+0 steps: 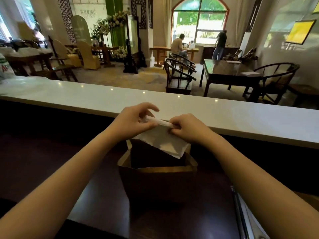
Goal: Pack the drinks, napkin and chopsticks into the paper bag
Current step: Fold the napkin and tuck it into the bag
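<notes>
Your hands are both pinching the napkin (pixel 164 137) just above the paper bag (pixel 155 180): your left hand (pixel 133 120) grips its rolled upper edge between thumb and fingers, with the forefinger lifted clear, and your right hand (pixel 186 128) nips the other end of that roll with curled fingers. The rest of the napkin hangs down from the roll, and its lower corner dips past the bag's far rim into the open mouth.

As for progress, you seem to be midway through the napkin step; it is not yet released into the bag. The bag's interior is too dark to tell whether any drinks are already inside. No drinks or chopsticks show anywhere near the bag, so what remains of them cannot be judged.

The napkin is thin, soft white tissue, creased and faintly crumpled where it is rolled. The bag is stiff brown paper, standing upright with a squared mouth and folded side gussets. It sits on a dark, glossy counter (pixel 96 195), and beyond the bag runs a pale, smooth ledge (pixel 86 97) that catches small points of light.
</notes>
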The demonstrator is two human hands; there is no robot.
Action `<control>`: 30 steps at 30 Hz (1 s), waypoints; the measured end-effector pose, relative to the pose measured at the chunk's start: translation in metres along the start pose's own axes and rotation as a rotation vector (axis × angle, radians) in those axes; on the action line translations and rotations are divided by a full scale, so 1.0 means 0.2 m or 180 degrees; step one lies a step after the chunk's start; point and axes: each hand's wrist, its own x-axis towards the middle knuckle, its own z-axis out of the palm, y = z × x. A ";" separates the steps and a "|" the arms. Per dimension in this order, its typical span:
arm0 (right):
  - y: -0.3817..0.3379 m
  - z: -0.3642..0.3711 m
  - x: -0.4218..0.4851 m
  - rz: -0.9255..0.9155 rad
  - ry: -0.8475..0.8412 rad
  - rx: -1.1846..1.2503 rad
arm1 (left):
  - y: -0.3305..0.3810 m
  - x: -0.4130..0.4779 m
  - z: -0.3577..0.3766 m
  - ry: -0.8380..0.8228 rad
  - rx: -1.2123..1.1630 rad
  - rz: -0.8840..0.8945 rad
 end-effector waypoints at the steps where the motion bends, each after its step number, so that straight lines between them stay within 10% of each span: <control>1: -0.01 0.02 0.02 0.0022 -0.0029 -0.0019 | -0.04 -0.01 0.00 -0.0052 0.0073 -0.0011; 10: -0.03 0.33 0.07 0.0246 -0.0136 -0.0720 | -0.33 -0.03 0.08 -0.0889 0.0246 -0.0209; 30: -0.04 0.74 0.05 0.0189 -0.0884 -0.1561 | -0.53 -0.12 0.21 -0.0972 0.0582 0.0569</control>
